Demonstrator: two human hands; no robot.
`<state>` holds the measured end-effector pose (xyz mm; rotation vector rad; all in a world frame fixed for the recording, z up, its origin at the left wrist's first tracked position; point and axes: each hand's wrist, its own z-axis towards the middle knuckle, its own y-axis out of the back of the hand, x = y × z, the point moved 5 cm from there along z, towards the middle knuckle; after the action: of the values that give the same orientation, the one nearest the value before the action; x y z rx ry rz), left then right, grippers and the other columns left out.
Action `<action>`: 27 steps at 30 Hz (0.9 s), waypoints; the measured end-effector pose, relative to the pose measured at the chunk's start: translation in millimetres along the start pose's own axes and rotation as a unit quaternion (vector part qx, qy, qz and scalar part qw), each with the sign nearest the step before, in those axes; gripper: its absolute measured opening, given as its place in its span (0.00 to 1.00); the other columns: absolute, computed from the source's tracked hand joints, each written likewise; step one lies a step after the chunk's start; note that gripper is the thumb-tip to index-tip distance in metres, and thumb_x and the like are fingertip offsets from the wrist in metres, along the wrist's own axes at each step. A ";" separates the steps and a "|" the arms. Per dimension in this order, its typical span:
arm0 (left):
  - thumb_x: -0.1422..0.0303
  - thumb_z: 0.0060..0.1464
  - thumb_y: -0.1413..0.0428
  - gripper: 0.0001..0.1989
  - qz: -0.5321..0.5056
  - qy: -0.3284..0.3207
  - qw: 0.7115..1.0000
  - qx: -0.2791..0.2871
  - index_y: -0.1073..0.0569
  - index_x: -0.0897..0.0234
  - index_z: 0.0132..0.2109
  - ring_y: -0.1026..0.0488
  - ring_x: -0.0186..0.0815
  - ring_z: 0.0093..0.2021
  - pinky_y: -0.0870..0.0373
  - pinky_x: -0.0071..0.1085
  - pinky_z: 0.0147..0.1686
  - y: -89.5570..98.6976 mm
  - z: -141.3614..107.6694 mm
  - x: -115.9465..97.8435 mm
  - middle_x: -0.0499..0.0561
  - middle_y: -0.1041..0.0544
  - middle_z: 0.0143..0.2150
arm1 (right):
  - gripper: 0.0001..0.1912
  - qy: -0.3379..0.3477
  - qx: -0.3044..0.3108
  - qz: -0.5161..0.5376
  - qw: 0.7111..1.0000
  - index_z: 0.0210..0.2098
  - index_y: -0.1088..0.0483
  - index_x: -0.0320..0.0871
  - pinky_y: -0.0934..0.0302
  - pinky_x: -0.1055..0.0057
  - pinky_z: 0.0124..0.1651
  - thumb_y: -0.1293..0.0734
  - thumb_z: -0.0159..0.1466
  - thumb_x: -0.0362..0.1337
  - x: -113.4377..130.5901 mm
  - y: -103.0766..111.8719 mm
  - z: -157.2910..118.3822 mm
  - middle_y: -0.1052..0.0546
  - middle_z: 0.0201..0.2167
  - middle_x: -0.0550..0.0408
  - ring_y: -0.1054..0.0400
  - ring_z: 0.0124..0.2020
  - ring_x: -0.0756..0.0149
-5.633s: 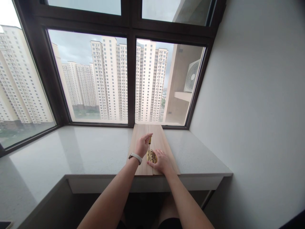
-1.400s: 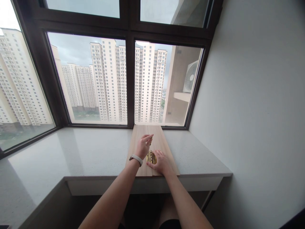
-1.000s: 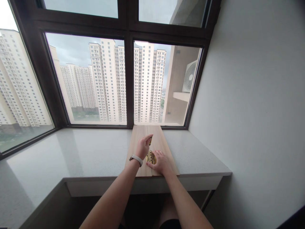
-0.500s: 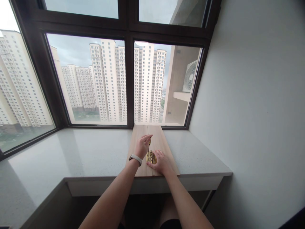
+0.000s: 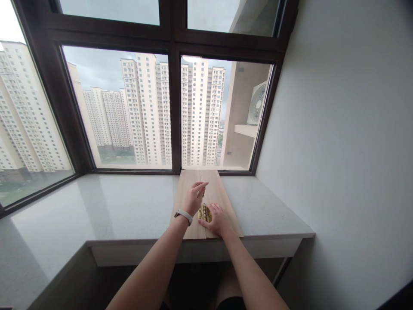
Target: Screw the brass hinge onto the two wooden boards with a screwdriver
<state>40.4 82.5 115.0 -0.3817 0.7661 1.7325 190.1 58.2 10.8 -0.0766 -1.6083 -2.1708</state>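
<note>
Two pale wooden boards (image 5: 190, 181) lie side by side on the countertop, with a narrow seam between them. A gold-coloured hinge (image 5: 204, 213) rests over the seam near the front. My right hand (image 5: 218, 218) lies on the hinge's right side, thumb and fingers spread around its edge and pressing on it. Above the hinge, my left hand (image 5: 194, 199), with a pale watch band at the wrist, is closed around a small gold and dark tool (image 5: 203, 194). Its fingers hide most of the tool, and its lower tip is too small to make out.
A pale stone countertop (image 5: 129, 206) spreads to both sides, its front edge just below the boards. Behind it stand dark-framed windows (image 5: 176, 107). A plain white wall (image 5: 338, 129) rises on the right.
The fingers of my left hand have turned slightly around the tool, and less of its gold part shows. My right hand and the hinge have stayed in place.
</note>
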 end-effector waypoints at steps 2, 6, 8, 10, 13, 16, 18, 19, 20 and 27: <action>0.65 0.70 0.52 0.17 -0.008 -0.003 1.000 0.008 0.24 0.56 0.59 0.25 0.41 0.57 0.25 0.41 0.56 -1.7 0.1 -0.9 0.55 0.24 0.60 | 0.47 0.002 0.001 -0.001 1.000 0.66 0.35 0.45 0.54 0.54 0.71 0.36 0.58 0.68 -0.6 -1.0 0.1 0.35 0.68 0.44 0.46 0.70 0.46; 0.65 0.70 0.52 0.17 -0.022 0.002 1.000 0.010 0.23 0.57 0.58 0.27 0.41 0.61 0.28 0.44 0.61 -4.5 -0.4 -0.6 0.54 0.23 0.60 | 0.48 0.001 -0.001 0.001 1.000 0.67 0.35 0.44 0.54 0.53 0.71 0.37 0.58 0.69 -1.6 -2.4 0.0 0.35 0.68 0.43 0.46 0.70 0.45; 0.64 0.70 0.51 0.16 -0.025 0.009 1.000 0.006 0.22 0.58 0.57 0.24 0.41 0.58 0.27 0.44 0.59 -4.9 -1.0 0.1 0.54 0.21 0.57 | 0.48 0.003 -0.005 0.002 1.000 0.67 0.35 0.44 0.54 0.53 0.71 0.36 0.58 0.69 -1.5 -2.3 -0.3 0.35 0.67 0.43 0.46 0.70 0.45; 0.64 0.70 0.50 0.15 -0.029 0.015 0.999 0.004 0.22 0.58 0.55 0.22 0.41 0.55 0.25 0.43 0.56 -4.8 -1.4 0.6 0.54 0.20 0.55 | 0.47 0.007 -0.008 0.002 1.000 0.66 0.35 0.44 0.54 0.53 0.71 0.37 0.58 0.69 -1.0 -1.9 -0.4 0.34 0.67 0.43 0.46 0.69 0.46; 0.64 0.69 0.49 0.15 -0.033 0.023 0.999 0.002 0.22 0.58 0.55 0.21 0.41 0.52 0.23 0.40 0.52 -4.1 -1.8 1.4 0.54 0.19 0.52 | 0.47 0.009 -0.012 0.003 1.000 0.66 0.35 0.44 0.54 0.54 0.71 0.36 0.58 0.69 -0.7 -1.2 -0.4 0.34 0.67 0.43 0.45 0.69 0.46; 0.65 0.69 0.49 0.15 -0.033 0.029 0.999 0.003 0.22 0.58 0.56 0.21 0.40 0.52 0.24 0.40 0.52 -4.0 -1.8 3.1 0.54 0.19 0.52 | 0.48 0.008 -0.010 0.003 1.000 0.66 0.35 0.43 0.53 0.54 0.71 0.36 0.58 0.69 -0.8 -1.2 -0.4 0.34 0.67 0.42 0.45 0.69 0.46; 0.66 0.69 0.49 0.15 -0.034 0.032 0.999 0.003 0.22 0.58 0.56 0.21 0.39 0.51 0.24 0.39 0.52 -4.3 -1.6 4.3 0.54 0.19 0.51 | 0.48 0.007 -0.008 0.003 1.000 0.66 0.35 0.43 0.53 0.54 0.71 0.37 0.58 0.69 -0.8 -1.3 -0.6 0.35 0.67 0.42 0.45 0.69 0.45; 0.67 0.69 0.49 0.15 -0.035 0.033 0.999 0.001 0.22 0.58 0.56 0.21 0.39 0.51 0.24 0.39 0.52 -4.4 -1.5 4.9 0.53 0.18 0.51 | 0.48 0.007 -0.008 0.002 1.000 0.66 0.35 0.43 0.53 0.54 0.71 0.37 0.58 0.69 -0.8 -1.3 -0.8 0.35 0.67 0.42 0.45 0.69 0.45; 0.67 0.69 0.49 0.15 -0.036 0.035 0.999 -0.001 0.22 0.58 0.55 0.21 0.39 0.50 0.24 0.38 0.51 -4.4 -1.4 5.4 0.53 0.18 0.51 | 0.48 0.007 -0.009 0.002 1.000 0.66 0.35 0.43 0.53 0.54 0.71 0.37 0.58 0.69 -0.8 -1.3 -0.9 0.35 0.67 0.42 0.46 0.69 0.45; 0.69 0.66 0.47 0.15 -0.033 0.051 0.998 -0.011 0.22 0.57 0.56 0.20 0.36 0.44 0.22 0.36 0.47 -2.2 0.5 4.3 0.52 0.18 0.47 | 0.48 0.009 -0.012 0.003 1.000 0.66 0.35 0.43 0.53 0.53 0.71 0.37 0.59 0.70 -1.9 -2.5 -0.7 0.35 0.67 0.42 0.46 0.69 0.46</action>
<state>41.3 86.3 112.0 -0.5082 0.7989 1.6704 191.0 58.7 7.8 -0.0697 -1.5707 -2.1807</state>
